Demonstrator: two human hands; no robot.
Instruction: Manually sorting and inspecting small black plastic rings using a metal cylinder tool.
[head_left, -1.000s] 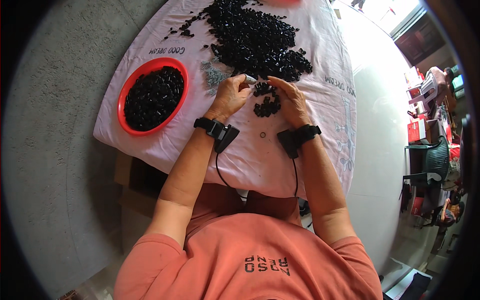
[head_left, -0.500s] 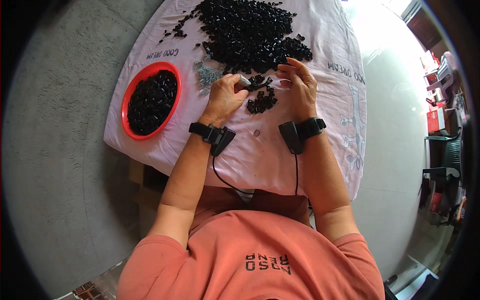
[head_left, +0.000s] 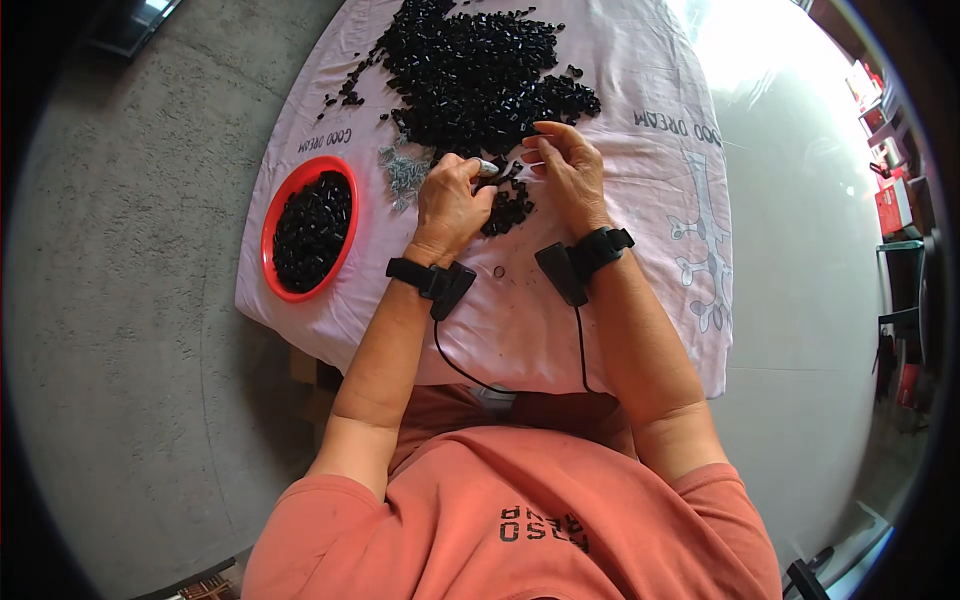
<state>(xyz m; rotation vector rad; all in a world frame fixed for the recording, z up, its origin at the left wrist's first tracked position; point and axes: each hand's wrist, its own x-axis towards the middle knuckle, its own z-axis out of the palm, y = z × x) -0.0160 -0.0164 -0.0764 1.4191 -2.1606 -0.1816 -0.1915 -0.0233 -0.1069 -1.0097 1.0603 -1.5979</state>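
Pinkish cloth bears a large black heap of small pieces; left hand nearside of heap, thumb and finger together, cannot tell whether clamped on anything; right hand at heap's near right edge, fingers apart; small black cluster between them, nearside of heap; grey bits and red bowl to heap's left

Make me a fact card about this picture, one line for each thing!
Left hand: silvery thing at its fingertips, too small to identify
Right hand: fingers loosely apart, near the big black heap
Between hands: small pile of black pieces
On the left: red bowl holding black pieces
Beside left hand: little grey bits
Underneath: pale pink cloth
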